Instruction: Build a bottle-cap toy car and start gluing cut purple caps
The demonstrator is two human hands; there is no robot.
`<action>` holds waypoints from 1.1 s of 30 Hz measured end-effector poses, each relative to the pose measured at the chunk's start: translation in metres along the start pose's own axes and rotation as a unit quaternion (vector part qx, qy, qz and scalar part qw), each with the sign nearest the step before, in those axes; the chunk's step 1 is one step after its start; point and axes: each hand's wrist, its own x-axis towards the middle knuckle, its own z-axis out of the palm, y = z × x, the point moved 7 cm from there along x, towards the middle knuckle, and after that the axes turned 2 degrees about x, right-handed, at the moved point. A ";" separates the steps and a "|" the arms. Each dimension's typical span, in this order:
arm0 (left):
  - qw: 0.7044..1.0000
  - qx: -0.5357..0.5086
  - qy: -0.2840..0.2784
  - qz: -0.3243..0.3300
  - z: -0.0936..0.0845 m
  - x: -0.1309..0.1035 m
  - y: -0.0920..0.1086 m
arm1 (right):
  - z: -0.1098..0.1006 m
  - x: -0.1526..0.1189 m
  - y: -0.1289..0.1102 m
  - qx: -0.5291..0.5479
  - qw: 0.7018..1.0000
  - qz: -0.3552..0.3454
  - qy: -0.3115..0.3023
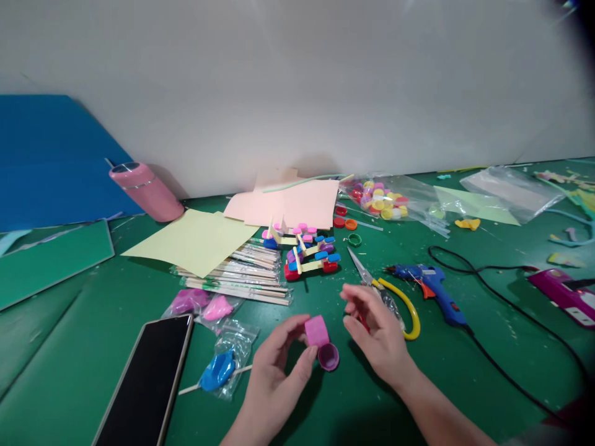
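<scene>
My left hand (279, 365) pinches a pink block of modelling clay (317, 331) between thumb and fingers. A purple bottle cap (328, 357) with its hollow side showing sits against the block's lower edge; whether the two are joined I cannot tell. My right hand (375, 331) is a little to the right, its curled fingers apart from the thumb and nothing visible in them. Just behind it lie yellow-handled scissors (411, 313), partly hidden by the hand. Beyond both hands stand small models made of sticks, bottle caps and coloured clay (311, 263).
A blue glue gun (430, 285) with a trailing cord lies right. A phone (144, 378), bagged blue clay (217, 371) and wrapped sticks (242, 272) are left. Behind are a pink bottle (149, 192), paper sheets (292, 201) and a bag of bottle caps (379, 199).
</scene>
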 end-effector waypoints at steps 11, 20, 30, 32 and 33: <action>0.998 0.043 -0.024 0.044 0.003 -0.004 -0.001 | 0.021 -0.004 -0.015 -0.030 0.986 -0.068 -0.150; 0.995 0.061 -0.024 0.073 0.004 -0.003 0.006 | 0.025 -0.004 -0.022 -0.046 0.978 -0.062 -0.193; 0.994 0.071 -0.033 0.075 0.006 -0.004 0.004 | 0.026 -0.004 -0.021 -0.071 0.972 -0.059 -0.218; 0.994 0.071 -0.034 0.075 0.006 -0.003 0.004 | 0.026 -0.004 -0.021 -0.076 0.971 -0.057 -0.220; 0.994 0.071 -0.035 0.074 0.006 -0.003 0.004 | 0.026 -0.004 -0.022 -0.077 0.971 -0.057 -0.221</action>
